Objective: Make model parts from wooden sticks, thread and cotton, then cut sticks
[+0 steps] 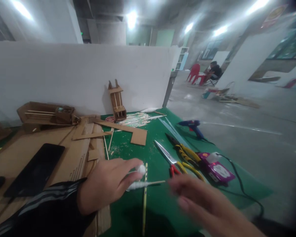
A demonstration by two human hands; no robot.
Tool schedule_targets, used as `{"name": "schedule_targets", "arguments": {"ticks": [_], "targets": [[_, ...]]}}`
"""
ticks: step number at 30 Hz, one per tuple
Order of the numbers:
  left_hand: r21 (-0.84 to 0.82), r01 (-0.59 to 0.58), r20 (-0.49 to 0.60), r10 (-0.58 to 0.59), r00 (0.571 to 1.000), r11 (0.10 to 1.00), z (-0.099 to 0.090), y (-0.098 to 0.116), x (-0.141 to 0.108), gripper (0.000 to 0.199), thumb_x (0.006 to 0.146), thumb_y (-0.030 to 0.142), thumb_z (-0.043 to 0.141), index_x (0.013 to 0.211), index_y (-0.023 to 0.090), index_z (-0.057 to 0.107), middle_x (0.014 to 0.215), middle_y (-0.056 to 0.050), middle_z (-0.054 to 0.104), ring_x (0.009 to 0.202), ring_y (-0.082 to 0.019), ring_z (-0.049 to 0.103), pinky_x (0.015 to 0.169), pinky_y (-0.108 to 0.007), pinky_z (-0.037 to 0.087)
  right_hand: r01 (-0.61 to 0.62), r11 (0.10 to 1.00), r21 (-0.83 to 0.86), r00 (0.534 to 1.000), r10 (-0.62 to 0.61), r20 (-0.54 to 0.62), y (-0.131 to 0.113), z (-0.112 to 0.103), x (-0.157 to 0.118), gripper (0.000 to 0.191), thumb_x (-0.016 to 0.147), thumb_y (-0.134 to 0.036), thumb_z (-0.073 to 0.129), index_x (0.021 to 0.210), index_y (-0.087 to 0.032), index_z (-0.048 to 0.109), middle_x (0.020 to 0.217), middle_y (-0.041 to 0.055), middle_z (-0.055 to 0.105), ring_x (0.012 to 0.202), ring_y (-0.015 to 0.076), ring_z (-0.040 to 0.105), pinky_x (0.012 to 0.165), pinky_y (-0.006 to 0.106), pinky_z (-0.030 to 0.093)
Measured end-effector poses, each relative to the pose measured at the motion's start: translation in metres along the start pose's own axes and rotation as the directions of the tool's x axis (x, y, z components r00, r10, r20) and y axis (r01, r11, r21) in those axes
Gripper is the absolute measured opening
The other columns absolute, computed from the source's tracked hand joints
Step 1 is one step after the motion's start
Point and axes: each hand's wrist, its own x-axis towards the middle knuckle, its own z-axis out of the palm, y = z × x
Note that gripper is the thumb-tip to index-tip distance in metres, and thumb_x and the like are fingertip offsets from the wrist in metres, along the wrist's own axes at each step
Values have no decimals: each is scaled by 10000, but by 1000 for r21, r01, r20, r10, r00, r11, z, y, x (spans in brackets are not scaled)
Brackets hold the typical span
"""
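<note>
My left hand [108, 184] is closed, with thumb and forefinger pinching a small white wad [141, 169]. Just beneath its fingertips lies a thin wooden stick [156, 182] whose left part is wrapped in white; I cannot tell whether that hand also touches it. The stick points right and crosses a long yellowish marked strip [144, 204]. Blurred by motion, my right hand [202, 200] is near the stick's bare tip, thumb and fingers apart, with nothing visible in it. Beyond it rest scissors [166, 153] with red and yellow on their handles, and yellow-handled pliers [184, 151].
A purple box [218, 169] with a cord and a blue glue gun [192, 126] lie at right. Cardboard pieces [138, 135], thin sticks and a small cardboard model [117, 102] sit towards the white partition [88, 72]. A black phone [36, 169] lies left. One person [214, 70] sits far off.
</note>
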Motion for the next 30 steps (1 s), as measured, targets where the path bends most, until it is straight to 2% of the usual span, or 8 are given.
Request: {"name": "schedule_targets", "arguments": {"ticks": [3,7,12,16,19,22,27,30], "targets": [[59,-28,-34,30,999,998,-2,1,-1,227,978,378,460,1101,241,593,769,30,702,605,-134,632,564,-258,399,3,928,373,975,-86,206,-52,37,60,301,822,-322,724,1071,-232,580,949,12,609,737,117,595,617,237,549],[85,-40,-91,47,995,996,-5,-2,0,254,985,345,449,1179,241,575,744,27,696,601,-145,628,570,-268,410,14,851,525,965,-149,216,-62,57,95,196,802,-256,747,913,-163,616,773,-10,618,638,92,594,586,229,556],[11,-16,-107,17,994,1000,-7,-3,0,341,985,315,451,1315,265,522,793,13,723,636,-148,653,602,-260,448,30,773,634,960,-198,197,-52,61,99,193,808,-259,739,942,-137,678,743,8,641,635,100,604,566,218,560],[-188,89,-33,-97,995,978,-8,-2,-1,412,1004,264,352,1409,242,425,840,-3,722,719,-144,679,649,-239,485,-39,637,770,971,-158,179,-53,64,102,217,811,-266,738,981,-140,689,739,9,633,623,83,591,533,168,531],[-209,160,18,-160,987,965,-6,-5,-1,435,993,274,385,1428,257,399,778,23,717,615,-128,653,588,-225,465,-87,585,806,965,-151,214,-52,66,104,198,822,-268,731,947,-122,686,741,17,626,624,81,590,545,172,533],[-206,140,47,-133,990,969,-3,-12,0,462,978,279,436,1437,282,385,733,49,715,546,-111,622,561,-213,447,-128,572,810,949,-167,269,-46,68,104,196,837,-294,715,903,-112,681,709,16,614,604,89,584,542,196,541],[-277,129,121,-99,988,952,-2,-17,1,428,987,252,418,1409,323,410,932,45,740,787,-108,694,730,-194,482,-135,583,802,933,-199,301,-39,71,105,211,861,-321,684,842,-111,669,671,15,615,568,89,572,529,203,551],[-285,143,124,-112,986,948,-2,-16,2,360,988,266,420,1342,301,472,884,50,735,791,-111,695,734,-192,481,-124,632,765,931,-192,309,-40,72,104,269,889,-362,642,808,-106,664,671,21,615,563,87,571,534,198,544]]}}
